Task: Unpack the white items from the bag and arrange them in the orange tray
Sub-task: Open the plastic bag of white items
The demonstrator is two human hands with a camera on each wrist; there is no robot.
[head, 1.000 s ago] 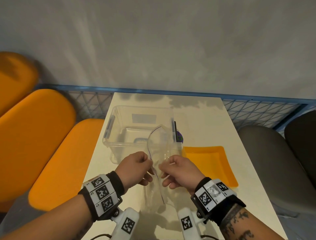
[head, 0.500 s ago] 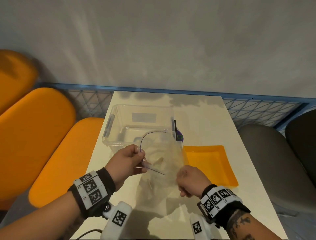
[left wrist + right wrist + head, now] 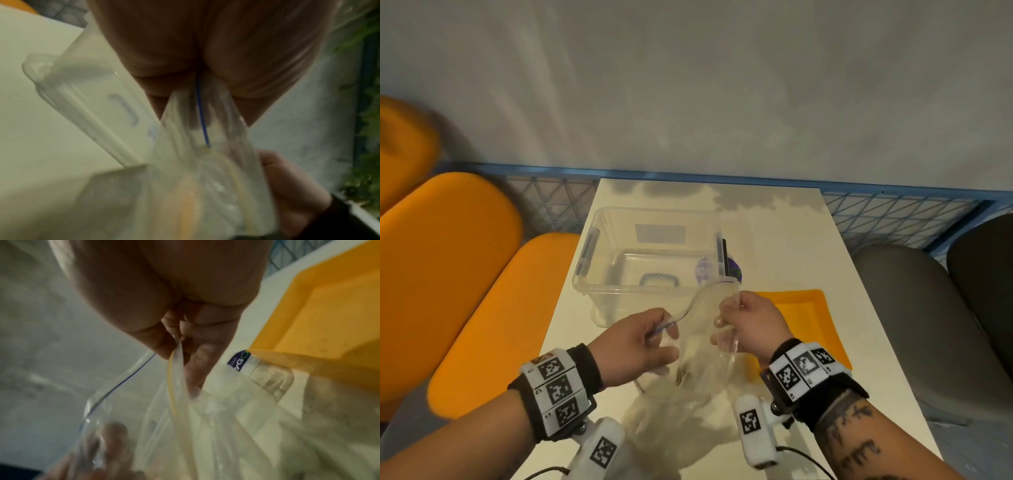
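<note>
Standing behind the hands on the pale table [image 3: 784, 246], a clear plastic storage bin [image 3: 654, 253] sits left of the flat orange tray [image 3: 801, 315]. Left hand [image 3: 637, 346] and right hand [image 3: 750, 325] fingers pinch opposite rims of the clear zip bag [image 3: 702, 346], holding its mouth apart above the table; contents look pale and blurred.

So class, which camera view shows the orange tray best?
The head view: the orange tray lies whole on the table, right of the clear bag, partly behind the right hand. The right wrist view shows only a close corner; the left wrist view shows no clear tray.
</note>
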